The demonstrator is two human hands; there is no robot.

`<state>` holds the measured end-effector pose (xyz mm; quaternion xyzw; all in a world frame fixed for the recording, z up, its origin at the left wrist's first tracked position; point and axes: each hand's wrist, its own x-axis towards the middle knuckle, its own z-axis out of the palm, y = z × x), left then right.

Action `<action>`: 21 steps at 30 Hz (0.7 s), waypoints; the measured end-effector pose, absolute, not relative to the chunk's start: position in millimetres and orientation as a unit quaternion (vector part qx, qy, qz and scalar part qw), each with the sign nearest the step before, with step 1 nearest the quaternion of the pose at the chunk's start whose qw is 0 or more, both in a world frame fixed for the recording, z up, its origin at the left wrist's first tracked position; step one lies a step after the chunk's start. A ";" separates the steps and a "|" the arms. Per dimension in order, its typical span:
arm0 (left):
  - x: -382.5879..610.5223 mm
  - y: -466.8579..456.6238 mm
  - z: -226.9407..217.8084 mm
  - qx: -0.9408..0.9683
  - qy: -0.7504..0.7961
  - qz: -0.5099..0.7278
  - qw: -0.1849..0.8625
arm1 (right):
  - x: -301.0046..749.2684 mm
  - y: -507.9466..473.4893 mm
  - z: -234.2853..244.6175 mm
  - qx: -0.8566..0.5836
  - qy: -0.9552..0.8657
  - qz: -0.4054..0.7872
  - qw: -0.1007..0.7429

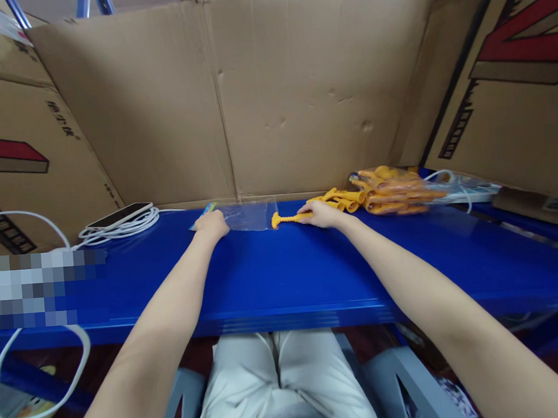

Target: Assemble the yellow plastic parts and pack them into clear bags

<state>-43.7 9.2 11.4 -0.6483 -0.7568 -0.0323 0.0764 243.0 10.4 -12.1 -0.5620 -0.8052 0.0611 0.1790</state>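
Note:
My left hand (212,224) is closed on the left end of a clear plastic bag (248,216), where a coloured printed header (209,208) shows behind the fingers. The bag lies flat on the blue table. My right hand (322,213) grips a yellow plastic tool (287,219) with a ridged shaft and a T-shaped head. Its head points left, close to the bag's right end. Beyond my right hand lie several loose yellow plastic pieces (349,197), and beside them are more in clear bags (397,191).
Cardboard walls (299,93) enclose the blue table (283,272) at the back and sides. At left, a phone-like device (121,215) rests on a coiled white cable (132,227). A white cord (85,350) hangs over the left front edge. White packets (471,193) lie at right.

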 end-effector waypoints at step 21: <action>-2.6 12.0 -9.2 -0.786 -0.605 -0.113 0.060 | 226.8 -5.2 -3.2 -0.530 -0.824 0.080 0.184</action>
